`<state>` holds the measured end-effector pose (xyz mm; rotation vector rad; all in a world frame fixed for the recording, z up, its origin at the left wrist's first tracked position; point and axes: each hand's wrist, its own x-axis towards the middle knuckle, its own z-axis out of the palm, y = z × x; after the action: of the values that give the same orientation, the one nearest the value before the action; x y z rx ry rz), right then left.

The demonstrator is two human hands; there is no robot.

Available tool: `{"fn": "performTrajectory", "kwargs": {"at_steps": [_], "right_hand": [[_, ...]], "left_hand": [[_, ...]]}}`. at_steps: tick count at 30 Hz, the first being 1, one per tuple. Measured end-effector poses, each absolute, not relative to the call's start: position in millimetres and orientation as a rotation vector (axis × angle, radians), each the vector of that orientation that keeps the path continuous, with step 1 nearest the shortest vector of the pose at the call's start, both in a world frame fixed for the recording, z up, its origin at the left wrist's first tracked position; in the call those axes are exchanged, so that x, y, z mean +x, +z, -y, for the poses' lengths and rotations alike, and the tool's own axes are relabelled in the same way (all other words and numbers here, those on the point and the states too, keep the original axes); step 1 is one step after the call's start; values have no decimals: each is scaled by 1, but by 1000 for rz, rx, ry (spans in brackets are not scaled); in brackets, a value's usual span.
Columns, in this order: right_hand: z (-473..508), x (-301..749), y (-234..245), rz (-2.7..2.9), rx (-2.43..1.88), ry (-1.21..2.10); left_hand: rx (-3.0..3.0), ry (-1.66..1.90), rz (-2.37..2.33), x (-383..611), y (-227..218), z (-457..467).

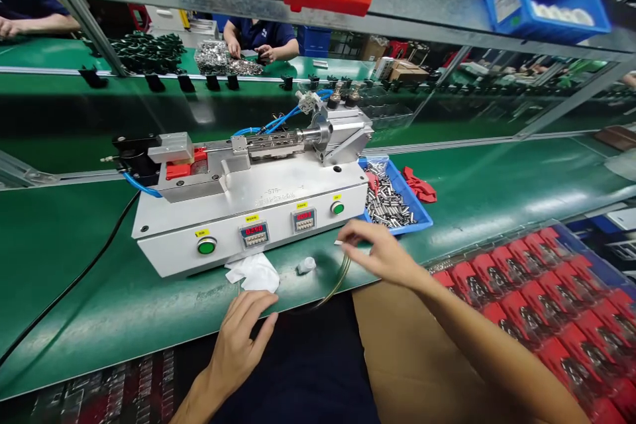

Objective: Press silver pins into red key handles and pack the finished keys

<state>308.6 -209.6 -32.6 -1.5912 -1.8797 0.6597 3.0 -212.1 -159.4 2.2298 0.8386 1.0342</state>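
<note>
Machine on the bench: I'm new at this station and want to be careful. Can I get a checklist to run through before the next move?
1. Displays lit: ok, both show red digits.
2. Left hand and right hand off the machine's top: ok.
3. Metal parts in the blue bin: ok.
4. Bench strip before the machine uncluttered: not ok, cloth and white piece there.
5. Right hand gripping tube: cannot tell.

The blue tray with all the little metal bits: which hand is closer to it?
Right. The right hand is just in front of the blue tray; the left hand is farther away, to the left.
</note>
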Motion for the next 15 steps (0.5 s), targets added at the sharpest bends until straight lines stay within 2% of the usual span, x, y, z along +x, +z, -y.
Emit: {"fn": "performTrajectory", "kwargs": {"at_steps": [3, 5, 8, 15], "right_hand": [[196, 359, -30, 1769, -1966, 441], [187, 389, -31, 1791, -2168, 438], [168, 418, -38, 1798, -2313, 428], [122, 429, -64, 1491, -2583, 95]], "left_hand": [[2222, 1049, -910, -8, -173, 208], [2219, 1076, -948, -13, -181, 207], [2233, 1141, -966, -14, -190, 207], [2352, 1192, -916, -11, -203, 200]]}}
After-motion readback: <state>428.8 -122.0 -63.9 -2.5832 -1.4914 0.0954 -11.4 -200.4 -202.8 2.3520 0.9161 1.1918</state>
